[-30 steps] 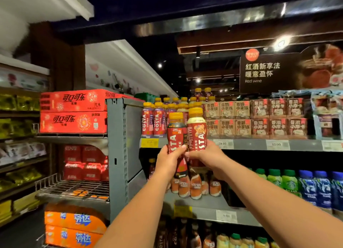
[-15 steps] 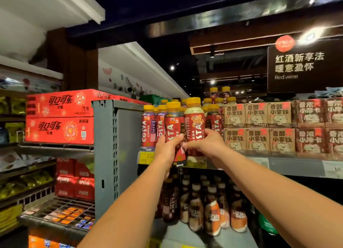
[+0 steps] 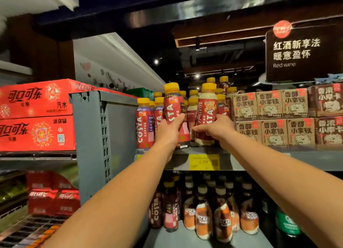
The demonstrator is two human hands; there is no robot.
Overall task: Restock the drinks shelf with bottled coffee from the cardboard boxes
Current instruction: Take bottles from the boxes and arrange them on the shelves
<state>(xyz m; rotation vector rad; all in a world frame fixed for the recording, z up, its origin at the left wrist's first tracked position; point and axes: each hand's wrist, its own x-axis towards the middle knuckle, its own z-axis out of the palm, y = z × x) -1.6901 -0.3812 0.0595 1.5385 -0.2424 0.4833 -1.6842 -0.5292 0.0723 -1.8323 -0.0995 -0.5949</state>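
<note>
bottles (image 3: pixel 173 106) gripped by left hand (image 3: pixel 168 134), right hand (image 3: pixel 217 127)

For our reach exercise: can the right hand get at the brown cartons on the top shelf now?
Probably yes: the brown cartons stand just beside the right hand, nothing between, though it holds a Costa bottle.

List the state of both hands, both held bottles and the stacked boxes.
Left hand, gripping the yellow-capped red plastic coffee bottle.
Red bottle, tilted.
Right hand, gripping the yellow-capped red-and-cream plastic coffee bottle.
Red-and-cream bottle, upright.
Brown cardboard cartons, closed, stacked two high.
Red cardboard cola cases, closed, stacked two high.
</note>
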